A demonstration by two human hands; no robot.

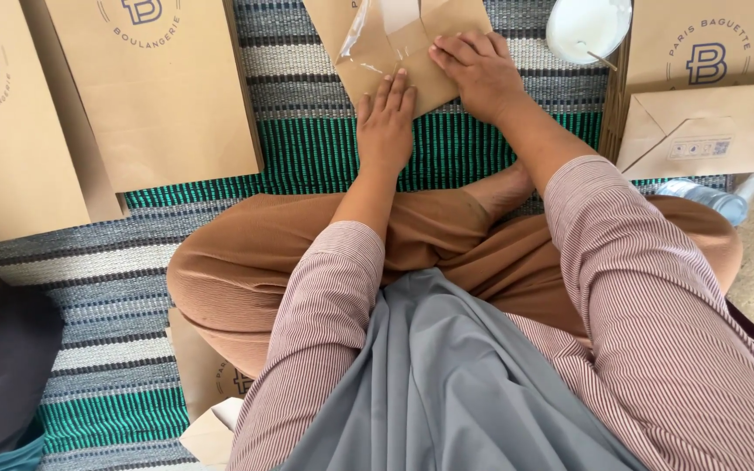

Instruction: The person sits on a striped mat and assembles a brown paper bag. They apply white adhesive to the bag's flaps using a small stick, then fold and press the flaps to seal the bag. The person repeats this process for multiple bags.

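Observation:
I sit cross-legged on a striped woven mat (220, 74). A brown paper bag (434, 22) with a clear plastic window (368, 44) lies on the mat in front of my knees. My left hand (386, 122) lies flat, fingers together, pressing its lower edge. My right hand (477, 70) rests palm down on the bag's right part, fingers pointing left toward the window. Neither hand grips anything.
Finished brown paper bags (163, 87) with a round printed mark lie at the left, more (709, 52) at the right with a folded one (709, 131) on top. A white bowl (586, 26) with a stick stands at top right. A plastic bottle (700, 196) lies by my right knee. A dark cushion (2, 358) sits at the lower left.

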